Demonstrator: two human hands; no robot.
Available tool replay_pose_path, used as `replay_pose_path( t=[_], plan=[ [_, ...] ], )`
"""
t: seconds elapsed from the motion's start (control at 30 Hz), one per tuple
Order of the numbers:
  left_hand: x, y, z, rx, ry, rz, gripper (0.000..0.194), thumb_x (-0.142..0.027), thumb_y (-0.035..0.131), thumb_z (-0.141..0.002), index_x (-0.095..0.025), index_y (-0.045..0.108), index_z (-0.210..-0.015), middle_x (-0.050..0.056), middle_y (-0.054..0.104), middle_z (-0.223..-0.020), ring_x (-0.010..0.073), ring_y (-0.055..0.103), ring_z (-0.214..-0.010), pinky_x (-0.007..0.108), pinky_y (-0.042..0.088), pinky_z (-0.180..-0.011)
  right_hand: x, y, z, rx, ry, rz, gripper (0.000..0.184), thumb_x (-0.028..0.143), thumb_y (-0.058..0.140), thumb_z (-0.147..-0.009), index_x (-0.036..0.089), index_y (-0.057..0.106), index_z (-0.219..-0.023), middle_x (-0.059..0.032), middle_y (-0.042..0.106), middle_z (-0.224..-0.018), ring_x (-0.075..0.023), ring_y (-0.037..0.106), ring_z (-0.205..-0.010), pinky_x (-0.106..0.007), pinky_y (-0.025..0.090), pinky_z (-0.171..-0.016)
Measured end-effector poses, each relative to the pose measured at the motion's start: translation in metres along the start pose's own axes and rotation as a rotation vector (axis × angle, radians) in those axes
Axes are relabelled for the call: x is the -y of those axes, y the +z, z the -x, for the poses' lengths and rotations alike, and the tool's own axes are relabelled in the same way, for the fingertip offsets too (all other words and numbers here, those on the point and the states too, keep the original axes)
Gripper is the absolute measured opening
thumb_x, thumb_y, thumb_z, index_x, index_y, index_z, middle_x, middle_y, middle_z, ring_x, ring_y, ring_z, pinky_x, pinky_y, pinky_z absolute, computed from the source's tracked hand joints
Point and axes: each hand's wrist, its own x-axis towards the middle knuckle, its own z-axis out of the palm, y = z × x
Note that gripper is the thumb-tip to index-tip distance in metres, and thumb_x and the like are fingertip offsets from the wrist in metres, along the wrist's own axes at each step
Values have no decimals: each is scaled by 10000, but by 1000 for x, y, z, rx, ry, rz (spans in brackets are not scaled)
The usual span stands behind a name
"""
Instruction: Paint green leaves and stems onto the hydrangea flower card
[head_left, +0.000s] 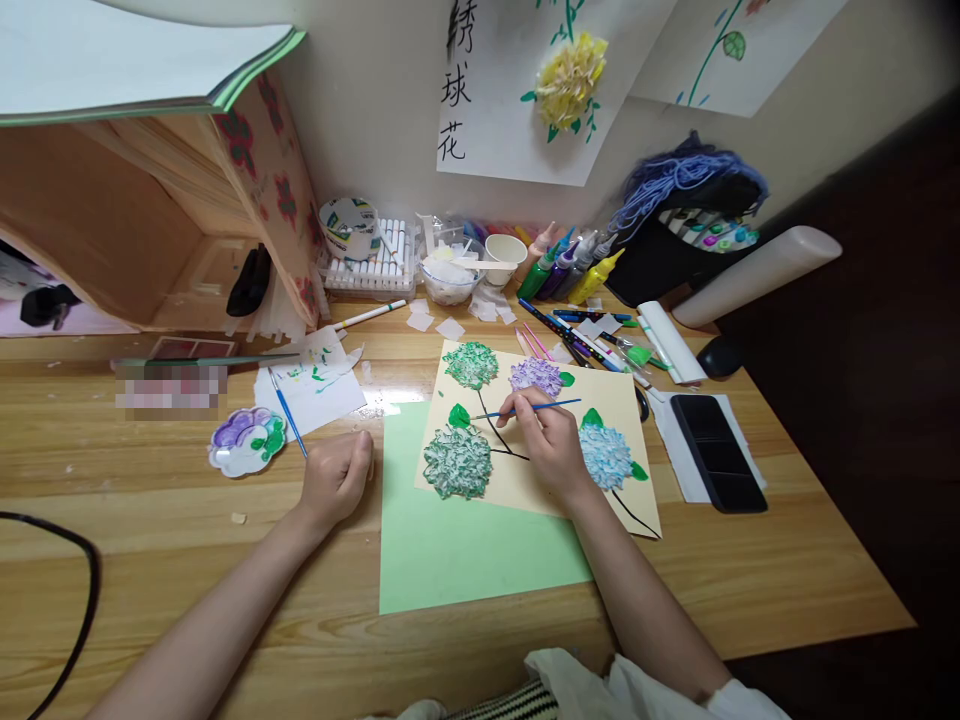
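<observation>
My right hand grips a thin blue paintbrush and rests on a cream sheet. The brush tip is at a green painted leaf. Around it on the sheet are textured flower heads: a grey-green one, a bright green one, a purple one and a light blue one, with black stems. My left hand lies closed in a fist on the table. A second blue paintbrush ends right beside it; whether they touch I cannot tell.
Under the cream sheet lies a green sheet. To the left are a paint palette and a paint-stained paper. Paint bottles, a paper cup and markers stand behind. A black phone lies right.
</observation>
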Motion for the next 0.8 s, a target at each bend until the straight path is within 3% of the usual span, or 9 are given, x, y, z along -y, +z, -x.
replay_pose_path(
  t=[0.4, 0.47, 0.57, 0.63, 0.7, 0.8],
  plan=[
    [-3, 0, -1, -11, 25, -27, 465, -99, 344, -910, -171, 396, -453, -31, 430, -418, 74, 391, -390, 237, 294, -453, -1, -4, -1, -23, -12, 49, 266, 246, 365, -953, 202, 570, -789, -20, 603, -713, -162, 565, -755, -311, 415, -744],
    [-8, -7, -4, -12, 95, -94, 443, -87, 359, -894, -175, 382, -460, -33, 417, -421, 80, 372, -394, 247, 273, -450, 0, -7, 0, -53, -34, 47, 282, 251, 370, -950, 203, 570, -758, -16, 598, -688, -162, 565, -737, -310, 418, -727],
    [-16, -32, -10, -41, 233, -198, 410, -125, 415, -868, -182, 381, -463, -31, 391, -424, 91, 338, -404, 267, 228, -444, 4, -14, 2, -234, -26, -38, 300, 273, 371, -951, 204, 580, -747, -9, 594, -668, -155, 574, -692, -299, 430, -678],
    [-18, -55, -10, -188, 242, -242, 422, -162, 391, -888, -183, 406, -467, -23, 399, -423, 91, 364, -408, 260, 255, -454, 9, -20, 2, -331, -2, -132, 294, 297, 385, -948, 201, 597, -770, -10, 605, -685, -150, 589, -676, -291, 440, -647],
    [-13, -77, -5, -408, 103, -293, 474, -208, 328, -927, -186, 442, -467, -13, 426, -419, 92, 408, -412, 253, 290, -468, 16, -25, 0, -344, 20, -250, 270, 313, 417, -937, 199, 616, -795, -14, 617, -725, -148, 606, -691, -284, 452, -640],
    [4, -106, 6, -642, -179, -383, 551, -296, 279, -949, -195, 439, -432, -8, 424, -398, 98, 404, -387, 260, 303, -473, 37, -29, -11, -234, 38, -419, 216, 312, 467, -915, 206, 639, -839, -22, 630, -816, -157, 629, -782, -278, 466, -673]
  ],
)
